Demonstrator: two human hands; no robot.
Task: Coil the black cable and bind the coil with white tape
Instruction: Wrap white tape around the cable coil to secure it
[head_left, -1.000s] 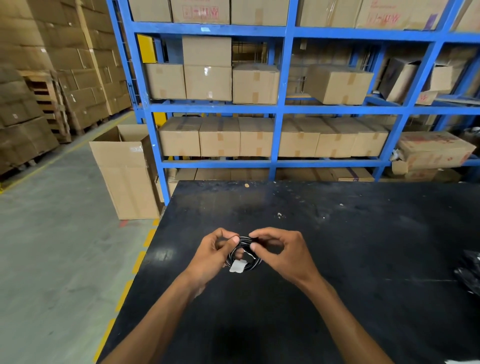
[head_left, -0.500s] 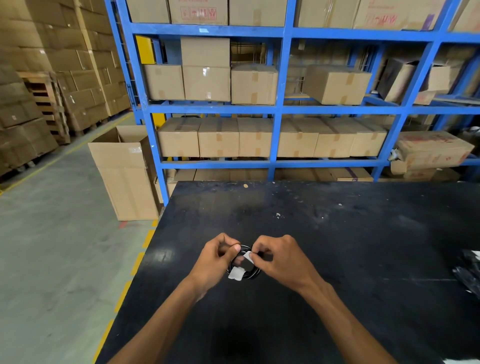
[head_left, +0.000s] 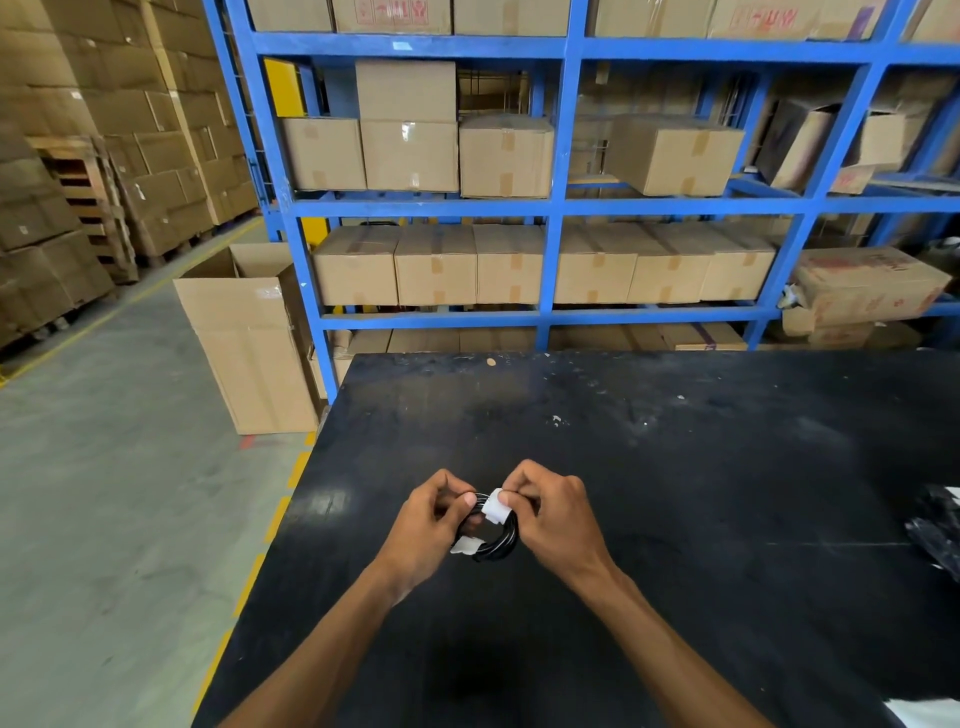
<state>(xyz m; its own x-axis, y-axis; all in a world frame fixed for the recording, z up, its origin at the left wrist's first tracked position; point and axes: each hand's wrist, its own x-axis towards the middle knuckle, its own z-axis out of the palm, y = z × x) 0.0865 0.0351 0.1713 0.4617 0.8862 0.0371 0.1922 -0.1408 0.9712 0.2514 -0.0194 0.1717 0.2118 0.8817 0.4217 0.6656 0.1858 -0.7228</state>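
Black and glossy, the coiled cable (head_left: 493, 538) sat between our hands, just above the scuffed matte table (head_left: 675, 493). Our left hand (head_left: 423, 530) pinched the coil's left side, while our right hand (head_left: 553, 514) closed thumb and fingers on a strip of white tape (head_left: 495, 506) at the coil's top — a second white piece (head_left: 466, 545) clung lower down. Behind, plain cardboard boxes (head_left: 434, 265) filled blue steel shelving (head_left: 553, 208); red printing on some was too blurred to read.

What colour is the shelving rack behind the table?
Blue. The shelving rack has blue uprights and beams, loaded with brown cardboard boxes; it shows clearly in the head view.
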